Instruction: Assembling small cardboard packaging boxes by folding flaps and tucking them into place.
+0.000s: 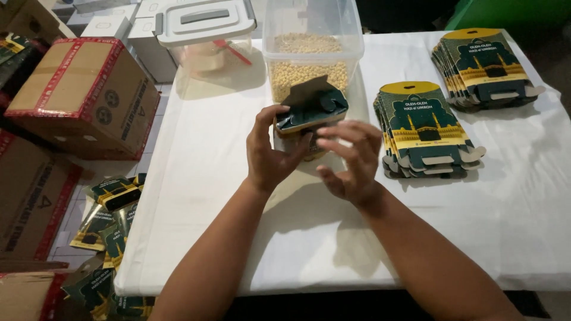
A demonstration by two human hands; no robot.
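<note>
Right between the two hands sits a small dark green carton [311, 110] with a gold edge, half folded up, its top flap sticking up open. The left hand [270, 148] has it pinched, thumb on the near face and fingers wrapped round the left side, so it looks like that hand is the clamp keeping the box square. The right hand [351, 160] is a bit blurry, fingers spread and loosely curled just beside the carton's right end; can't tell if it's actually touching, but it isn't gripping anything.

Just past the hands is a clear plastic tub [312, 44] with pale round beans in it, lid off, close enough to scoop from. Further left of that, another clear tub with a grey-handled lid [205, 21]. Off to the right of the right hand lie two fanned stacks of flat cartons [425, 131], same green and gold print, the far stack [485, 68] well apart. Everything's on a white tablecloth [202, 196]. Left of the left arm, brown cardboard boxes [86, 95] and more cartons scattered on the floor [110, 214].
</note>
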